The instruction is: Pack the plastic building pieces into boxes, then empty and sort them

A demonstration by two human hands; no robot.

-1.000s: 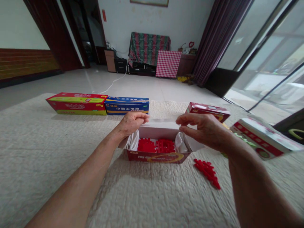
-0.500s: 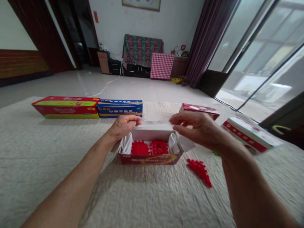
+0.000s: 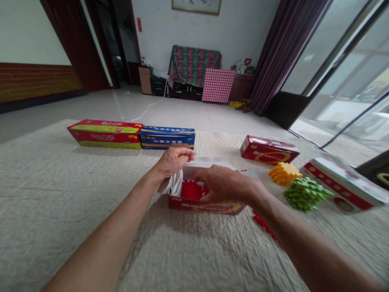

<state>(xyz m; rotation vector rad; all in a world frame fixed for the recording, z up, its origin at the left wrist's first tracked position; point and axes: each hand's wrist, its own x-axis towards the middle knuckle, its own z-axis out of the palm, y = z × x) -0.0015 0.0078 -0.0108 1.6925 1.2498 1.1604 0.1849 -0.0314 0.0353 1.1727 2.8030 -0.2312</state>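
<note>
Mat (image 3: 60, 194): left hand (image 3: 175, 160), right hand (image 3: 223, 184) at open box (image 3: 212, 207); blue box (image 3: 167, 140) Chinese-lettered.

Red blocks (image 3: 191, 190) in the open box (image 3: 209, 207) mostly under the right hand (image 3: 225, 184), loose red pieces (image 3: 260, 222) beside it half behind the forearm (image 3: 291, 239)
</note>
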